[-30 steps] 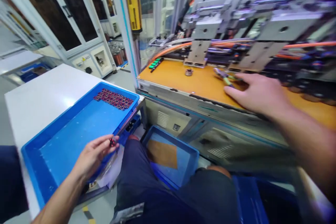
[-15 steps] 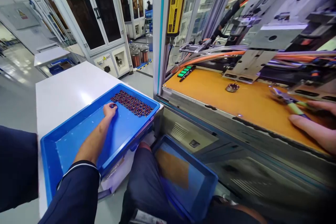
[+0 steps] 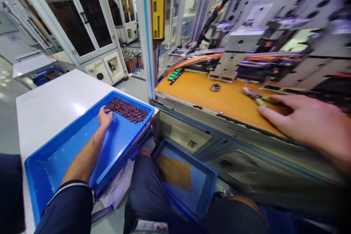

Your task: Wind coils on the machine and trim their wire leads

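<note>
My left hand (image 3: pixel 105 116) reaches into a big blue tray (image 3: pixel 68 146) on a white table. Its fingers are curled down at the left edge of a patch of small dark red parts (image 3: pixel 126 110) in the tray's far corner; what the fingers hold is hidden. My right hand (image 3: pixel 307 120) lies flat on the orange machine bed (image 3: pixel 197 89) with its fingers stretched out. The fingertips touch a green-handled hand tool (image 3: pixel 256 97) lying there. A small round metal part (image 3: pixel 215 87) sits on the bed to the left of the tool.
Grey machine heads (image 3: pixel 238 51) and orange hoses hang over the back of the bed. A row of green buttons (image 3: pixel 174 75) is at its far left corner. A second blue bin (image 3: pixel 186 175) with a brown sheet stands on the floor by my knees. The white table (image 3: pixel 46 102) extends left.
My left hand carried a small part from the tray's near edge to the patch of parts and now rests at its left edge. My right hand stays by the green tool.
</note>
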The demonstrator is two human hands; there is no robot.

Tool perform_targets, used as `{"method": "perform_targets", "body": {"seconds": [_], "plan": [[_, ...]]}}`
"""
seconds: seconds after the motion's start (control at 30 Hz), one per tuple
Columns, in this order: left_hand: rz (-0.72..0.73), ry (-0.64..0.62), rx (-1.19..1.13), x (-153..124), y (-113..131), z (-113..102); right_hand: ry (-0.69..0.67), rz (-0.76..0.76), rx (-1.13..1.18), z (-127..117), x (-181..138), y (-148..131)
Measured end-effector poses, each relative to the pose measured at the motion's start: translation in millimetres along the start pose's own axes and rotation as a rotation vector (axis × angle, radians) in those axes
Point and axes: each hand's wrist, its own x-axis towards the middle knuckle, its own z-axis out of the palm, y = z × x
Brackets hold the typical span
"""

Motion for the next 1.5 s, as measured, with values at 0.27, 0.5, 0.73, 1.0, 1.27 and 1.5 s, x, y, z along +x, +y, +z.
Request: {"method": "perform_targets", "body": {"seconds": [0.27,0.5,0.73,1.0,1.27,1.5], "plan": [[0.634,-0.412,-0.245,-100.8,229.5,56.8,-0.053,0.007,0.061,-36.6,-6.9,-33.9],[0.507,-0.552,-0.250,-152.7,325.3,142.5,-0.058,-0.025,0.138,-41.1,-7.7,-27.4],[0.459,-0.656,-0.504,-189.9,306.8,92.1,0.003,-0.043,0.259,-41.4,-5.9,-24.3],[0.172,-0.924,-1.100,-273.3,198.1,-4.9,0.359,-0.120,0.471,-86.4,-76.2,-63.8],[0.810,-0.644,-0.877,-303.8,161.6,-28.5,0.132,-0.627,0.474,-125.4,-207.1,-116.4],[0.699,-0.691,-0.884,-305.3,158.4,-24.6,-0.218,-0.475,0.784,-106.5,-214.9,-115.7]]}}
